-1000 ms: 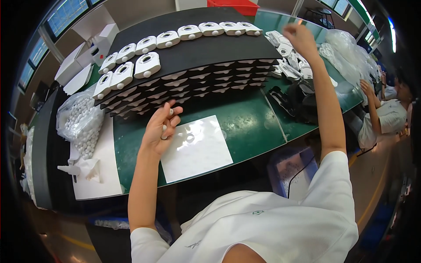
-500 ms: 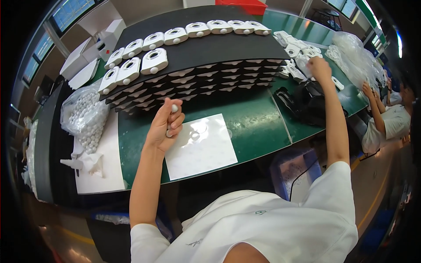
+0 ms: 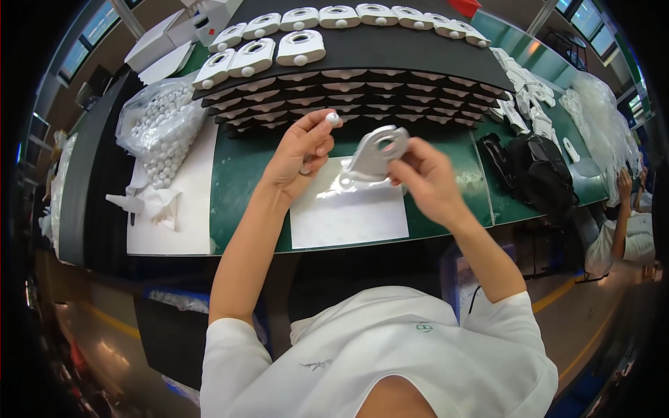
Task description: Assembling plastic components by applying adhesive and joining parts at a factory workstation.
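White part (image 3: 368, 155) at one o'clock, clamped in the right hand (image 3: 428, 177), showed no ball, while the left hand (image 3: 300, 152) pinched a ball (image 3: 332, 119) at twelve, ball-fitted parts (image 3: 301, 51) stood beyond, and loose parts (image 3: 542, 127) at two o'clock apparently remained undone.

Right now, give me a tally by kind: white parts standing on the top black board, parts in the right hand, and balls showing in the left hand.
White parts on the top black board: 11
Held part, right hand: 1
White balls visible in the left hand: 2
Total: 14
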`<state>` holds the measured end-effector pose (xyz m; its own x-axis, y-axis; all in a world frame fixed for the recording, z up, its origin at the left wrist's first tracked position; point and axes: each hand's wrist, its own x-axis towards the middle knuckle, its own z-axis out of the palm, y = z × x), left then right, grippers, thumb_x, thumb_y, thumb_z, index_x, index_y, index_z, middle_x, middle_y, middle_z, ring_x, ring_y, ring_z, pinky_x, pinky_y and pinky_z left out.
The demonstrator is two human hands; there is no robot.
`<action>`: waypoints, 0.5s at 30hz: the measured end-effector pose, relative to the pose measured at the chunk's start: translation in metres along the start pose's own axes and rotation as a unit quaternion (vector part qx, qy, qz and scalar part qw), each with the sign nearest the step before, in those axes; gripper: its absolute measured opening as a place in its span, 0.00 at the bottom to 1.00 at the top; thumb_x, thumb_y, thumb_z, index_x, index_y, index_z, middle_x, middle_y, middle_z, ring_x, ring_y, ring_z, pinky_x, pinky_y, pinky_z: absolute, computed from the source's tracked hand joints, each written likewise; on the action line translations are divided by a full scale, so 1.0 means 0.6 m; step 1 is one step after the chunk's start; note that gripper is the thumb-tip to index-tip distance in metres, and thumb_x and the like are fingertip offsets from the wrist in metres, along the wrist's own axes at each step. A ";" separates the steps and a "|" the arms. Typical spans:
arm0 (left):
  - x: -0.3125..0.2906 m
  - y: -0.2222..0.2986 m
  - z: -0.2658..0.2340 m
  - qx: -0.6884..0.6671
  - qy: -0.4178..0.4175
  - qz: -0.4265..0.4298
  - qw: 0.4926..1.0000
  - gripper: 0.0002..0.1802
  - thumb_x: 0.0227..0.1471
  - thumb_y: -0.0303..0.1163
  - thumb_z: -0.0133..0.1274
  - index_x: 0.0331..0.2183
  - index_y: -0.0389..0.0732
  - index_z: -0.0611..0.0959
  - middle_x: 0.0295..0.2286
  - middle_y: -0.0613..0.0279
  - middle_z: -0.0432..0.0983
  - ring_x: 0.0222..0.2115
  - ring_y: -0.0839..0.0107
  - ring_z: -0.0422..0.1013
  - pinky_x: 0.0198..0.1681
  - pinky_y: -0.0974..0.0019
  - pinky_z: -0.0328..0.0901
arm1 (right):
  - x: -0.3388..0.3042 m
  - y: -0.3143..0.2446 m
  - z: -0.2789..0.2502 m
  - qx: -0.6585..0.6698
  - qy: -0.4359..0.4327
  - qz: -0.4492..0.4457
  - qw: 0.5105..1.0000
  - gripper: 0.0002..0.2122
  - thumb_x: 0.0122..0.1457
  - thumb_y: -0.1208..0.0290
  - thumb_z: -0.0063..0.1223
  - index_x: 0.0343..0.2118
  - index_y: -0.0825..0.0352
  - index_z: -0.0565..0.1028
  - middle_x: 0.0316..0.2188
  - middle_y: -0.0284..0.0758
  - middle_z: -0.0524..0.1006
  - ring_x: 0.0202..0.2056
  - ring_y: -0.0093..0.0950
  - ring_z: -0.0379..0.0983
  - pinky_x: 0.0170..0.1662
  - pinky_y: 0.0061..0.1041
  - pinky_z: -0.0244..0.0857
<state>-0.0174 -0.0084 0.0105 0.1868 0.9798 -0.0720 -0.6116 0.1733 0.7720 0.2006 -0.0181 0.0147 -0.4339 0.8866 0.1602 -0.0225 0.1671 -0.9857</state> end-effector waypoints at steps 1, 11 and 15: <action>0.004 -0.002 -0.003 -0.007 0.000 -0.004 1.000 0.11 0.49 0.31 0.52 0.36 0.39 0.74 0.31 0.65 0.71 0.17 0.87 0.56 0.12 0.85 0.46 | 0.002 0.018 0.011 0.001 0.000 0.002 1.000 0.07 0.54 0.78 0.46 0.37 0.71 0.69 0.28 0.31 0.72 0.27 0.17 0.68 0.32 0.14 0.63; 0.005 -0.006 -0.021 -0.040 -0.017 0.002 0.999 0.13 0.50 0.35 0.52 0.36 0.39 0.75 0.30 0.64 0.70 0.18 0.86 0.56 0.12 0.85 0.47 | 0.004 0.040 0.044 -0.129 -0.009 0.009 0.992 0.06 0.55 0.76 0.47 0.35 0.70 0.69 0.26 0.31 0.72 0.28 0.17 0.67 0.32 0.15 0.62; 0.005 -0.007 -0.020 -0.027 -0.013 0.006 1.000 0.15 0.51 0.32 0.50 0.41 0.38 0.73 0.33 0.64 0.70 0.18 0.86 0.54 0.11 0.86 0.47 | 0.002 0.047 0.043 -0.103 0.009 0.006 0.995 0.05 0.54 0.78 0.46 0.34 0.70 0.68 0.27 0.31 0.72 0.27 0.18 0.68 0.31 0.16 0.62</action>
<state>-0.0237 -0.0047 -0.0006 0.1981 0.9791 -0.0457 -0.6543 0.1668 0.7376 0.1763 -0.0234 -0.0142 -0.4176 0.8960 0.1511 0.1687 0.2399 -0.9560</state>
